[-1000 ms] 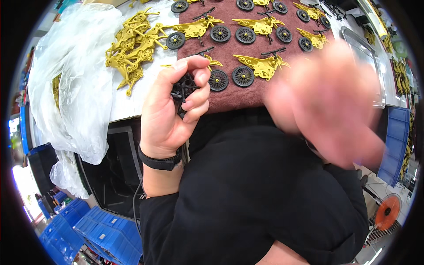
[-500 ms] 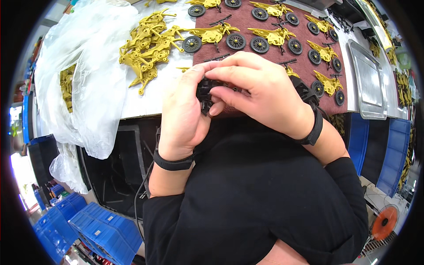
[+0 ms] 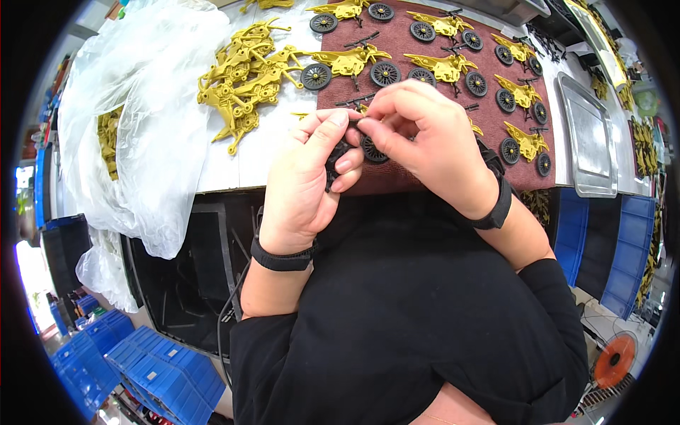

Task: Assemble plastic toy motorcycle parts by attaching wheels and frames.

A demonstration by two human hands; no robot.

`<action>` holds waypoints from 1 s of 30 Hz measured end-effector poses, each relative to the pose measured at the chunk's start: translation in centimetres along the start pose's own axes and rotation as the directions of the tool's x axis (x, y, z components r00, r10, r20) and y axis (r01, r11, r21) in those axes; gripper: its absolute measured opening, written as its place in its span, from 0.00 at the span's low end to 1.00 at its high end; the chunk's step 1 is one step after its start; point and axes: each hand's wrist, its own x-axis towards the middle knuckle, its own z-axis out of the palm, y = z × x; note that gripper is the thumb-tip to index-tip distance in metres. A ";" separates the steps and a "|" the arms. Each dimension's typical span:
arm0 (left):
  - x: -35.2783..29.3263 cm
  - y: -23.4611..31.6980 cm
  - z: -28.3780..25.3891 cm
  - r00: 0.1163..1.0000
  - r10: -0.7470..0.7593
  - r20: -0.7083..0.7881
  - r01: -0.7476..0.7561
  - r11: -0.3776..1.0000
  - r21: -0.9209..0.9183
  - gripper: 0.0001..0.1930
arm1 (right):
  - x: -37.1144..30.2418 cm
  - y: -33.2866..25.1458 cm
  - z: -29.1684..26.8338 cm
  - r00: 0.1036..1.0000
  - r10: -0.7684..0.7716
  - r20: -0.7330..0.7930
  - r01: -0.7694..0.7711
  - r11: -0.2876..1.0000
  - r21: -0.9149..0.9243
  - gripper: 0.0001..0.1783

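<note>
My left hand [image 3: 301,170] is curled around a small cluster of black plastic parts [image 3: 331,168], mostly covered by its fingers. Close beside it, my right hand [image 3: 435,145] has thumb and forefinger pinched at the top of that cluster; what sits between the fingertips is too small to name. Just under the hands, a black spoked wheel [image 3: 373,149] of a toy motorcycle shows on the brown cloth [image 3: 397,173]. Beyond the hands stand rows of toy motorcycles [image 3: 348,62] with yellow bodies, black wheels and black handlebars.
A pile of yellow body parts [image 3: 244,88] lies left of the cloth, next to a large clear plastic bag [image 3: 152,142]. At the right is a metal tray [image 3: 588,138]. Blue crates [image 3: 166,375] stand low on the left, and an orange fan [image 3: 615,360] low on the right.
My right hand has drawn slightly right, off the black parts, and its fingertips now pinch at their top. The left fingers have curled further round the parts. The view has shifted a little.
</note>
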 end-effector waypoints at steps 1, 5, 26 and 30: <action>-0.1 0.1 0.1 1.000 0.009 -0.012 -0.009 0.999 0.043 0.09 | -0.1 -0.1 0.0 1.000 -0.001 0.000 0.001 1.000 0.000 0.05; -0.2 0.1 0.3 0.999 0.040 -0.032 -0.031 0.969 0.243 0.08 | -0.3 0.1 0.4 0.972 0.214 0.098 -0.233 0.927 0.293 0.06; 3.7 3.9 -3.1 0.852 0.196 0.485 -0.361 -0.451 0.816 0.07 | -2.0 -0.2 3.0 0.983 -0.116 0.142 0.170 0.870 -0.463 0.05; 3.8 3.7 -3.7 0.845 0.209 0.493 -0.361 -0.457 0.813 0.08 | -1.9 -0.2 3.7 0.981 -0.095 0.170 0.166 0.864 -0.476 0.05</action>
